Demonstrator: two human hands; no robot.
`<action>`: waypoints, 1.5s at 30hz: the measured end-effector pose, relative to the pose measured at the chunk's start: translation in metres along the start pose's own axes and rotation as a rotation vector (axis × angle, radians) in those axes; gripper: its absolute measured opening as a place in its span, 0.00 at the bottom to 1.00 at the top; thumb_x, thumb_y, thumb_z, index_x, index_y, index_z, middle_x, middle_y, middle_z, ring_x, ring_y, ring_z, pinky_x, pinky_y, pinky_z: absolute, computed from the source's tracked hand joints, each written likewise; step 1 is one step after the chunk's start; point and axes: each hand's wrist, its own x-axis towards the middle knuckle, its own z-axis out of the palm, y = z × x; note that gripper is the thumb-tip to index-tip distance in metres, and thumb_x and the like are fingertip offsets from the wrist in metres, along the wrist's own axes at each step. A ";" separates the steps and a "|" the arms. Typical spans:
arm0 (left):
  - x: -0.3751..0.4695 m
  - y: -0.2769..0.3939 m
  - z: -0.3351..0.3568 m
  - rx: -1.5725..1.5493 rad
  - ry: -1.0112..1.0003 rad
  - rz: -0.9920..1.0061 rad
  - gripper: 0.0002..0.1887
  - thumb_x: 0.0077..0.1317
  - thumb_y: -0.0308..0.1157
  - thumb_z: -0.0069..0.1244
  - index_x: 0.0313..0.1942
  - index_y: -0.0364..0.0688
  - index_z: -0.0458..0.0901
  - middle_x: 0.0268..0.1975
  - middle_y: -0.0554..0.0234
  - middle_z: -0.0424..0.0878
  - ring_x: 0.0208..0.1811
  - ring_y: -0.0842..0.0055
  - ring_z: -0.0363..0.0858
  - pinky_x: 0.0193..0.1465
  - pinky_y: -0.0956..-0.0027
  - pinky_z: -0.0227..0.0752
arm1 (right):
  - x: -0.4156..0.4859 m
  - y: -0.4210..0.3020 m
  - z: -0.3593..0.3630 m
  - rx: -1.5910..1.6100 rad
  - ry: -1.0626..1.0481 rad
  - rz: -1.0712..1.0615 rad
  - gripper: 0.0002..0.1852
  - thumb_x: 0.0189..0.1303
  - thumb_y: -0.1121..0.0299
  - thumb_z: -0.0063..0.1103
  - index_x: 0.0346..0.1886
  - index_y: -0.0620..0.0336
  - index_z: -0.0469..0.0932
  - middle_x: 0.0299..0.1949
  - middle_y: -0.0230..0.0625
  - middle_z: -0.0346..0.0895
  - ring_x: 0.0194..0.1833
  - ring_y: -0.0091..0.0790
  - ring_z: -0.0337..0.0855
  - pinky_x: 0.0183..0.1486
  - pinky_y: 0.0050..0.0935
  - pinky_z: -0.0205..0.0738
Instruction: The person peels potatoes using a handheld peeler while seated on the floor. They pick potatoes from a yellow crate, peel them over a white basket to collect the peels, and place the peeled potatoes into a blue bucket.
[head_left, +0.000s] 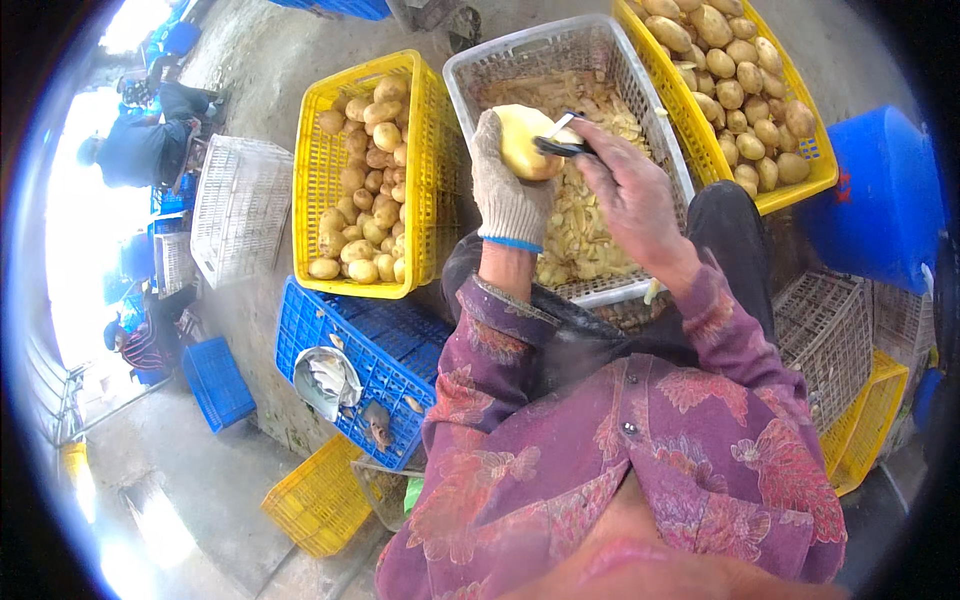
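Observation:
My left hand (510, 184), in a knitted work glove with a blue cuff edge, holds a large, mostly peeled potato (519, 144). My bare right hand (626, 187) grips a black-handled vegetable peeler (559, 142), its blade end against the potato's right side. Both hands are above a grey plastic crate (679, 161) with many potato peelings (589, 225) in it. To the left, a yellow crate (304, 187) holds many potatoes (375, 187). Another yellow crate (694, 146) at the upper right is filled with potatoes (731, 94).
An upturned blue crate (300, 300) bears a bowl (328, 381) with pale contents and some scraps. A blue barrel (881, 199) stands at the right beside grey crates (825, 337). At the far left, people (142, 150) sit near a white crate (240, 202) and a blue crate (217, 382).

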 end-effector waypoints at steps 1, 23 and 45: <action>0.003 -0.002 -0.007 -0.030 -0.046 0.005 0.15 0.63 0.42 0.52 0.44 0.45 0.74 0.37 0.63 0.80 0.39 0.70 0.80 0.44 0.64 0.76 | 0.005 -0.002 0.003 -0.043 -0.023 -0.025 0.17 0.63 0.67 0.55 0.55 0.59 0.74 0.32 0.45 0.75 0.32 0.47 0.79 0.32 0.38 0.73; 0.004 0.014 -0.013 -0.167 -0.074 -0.058 0.20 0.55 0.47 0.50 0.40 0.42 0.75 0.36 0.55 0.82 0.39 0.58 0.81 0.46 0.53 0.76 | -0.072 0.045 -0.012 0.050 -0.098 0.036 0.19 0.62 0.68 0.57 0.57 0.57 0.74 0.34 0.46 0.78 0.32 0.46 0.81 0.33 0.39 0.73; -0.009 0.033 -0.015 -0.134 -0.095 0.004 0.18 0.58 0.44 0.49 0.41 0.40 0.75 0.37 0.55 0.81 0.39 0.61 0.81 0.47 0.56 0.77 | -0.035 0.015 -0.014 -0.289 -0.534 0.026 0.18 0.60 0.68 0.59 0.55 0.55 0.75 0.33 0.44 0.76 0.33 0.45 0.80 0.34 0.38 0.74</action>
